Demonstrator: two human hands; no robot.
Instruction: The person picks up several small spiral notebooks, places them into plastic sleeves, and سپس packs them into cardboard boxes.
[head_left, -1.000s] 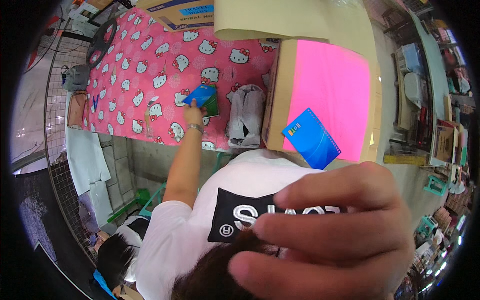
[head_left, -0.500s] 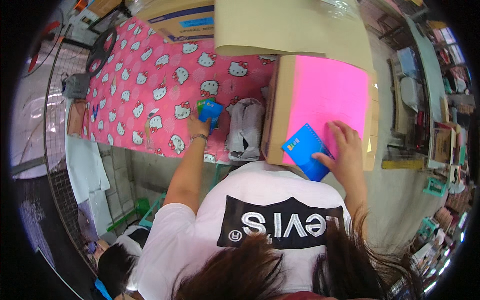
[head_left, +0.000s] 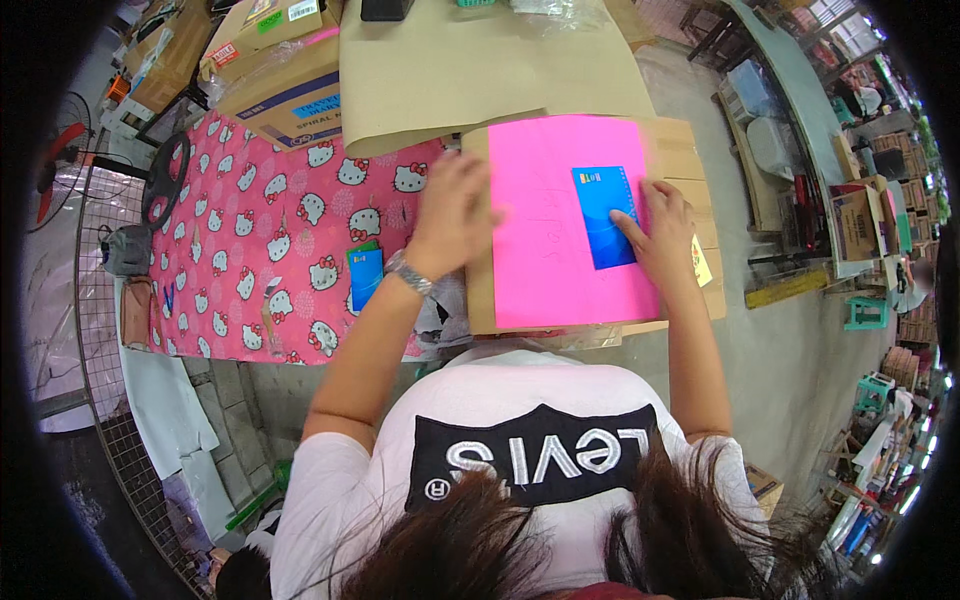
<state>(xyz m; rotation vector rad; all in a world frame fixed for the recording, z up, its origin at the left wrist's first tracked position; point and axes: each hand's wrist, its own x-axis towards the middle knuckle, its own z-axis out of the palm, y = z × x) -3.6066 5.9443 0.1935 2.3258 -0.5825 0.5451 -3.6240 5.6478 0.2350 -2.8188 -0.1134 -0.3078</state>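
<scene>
On pink paper (head_left: 535,285), the spread-fingered right hand (head_left: 662,232) touches a blue notebook (head_left: 598,232); the left hand (head_left: 453,215) is blurred, its grip unclear.

The left hand (head_left: 455,220) has left the small notebooks (head_left: 366,281) by the near edge of the table (head_left: 230,320) and is now at the left edge of the pink sheet (head_left: 530,270). The blue notebook (head_left: 600,222), earlier slanted across the sheet's near edge, now lies almost straight near its right edge. The right hand (head_left: 662,235) has shifted there too, thumb on the cover.
</scene>
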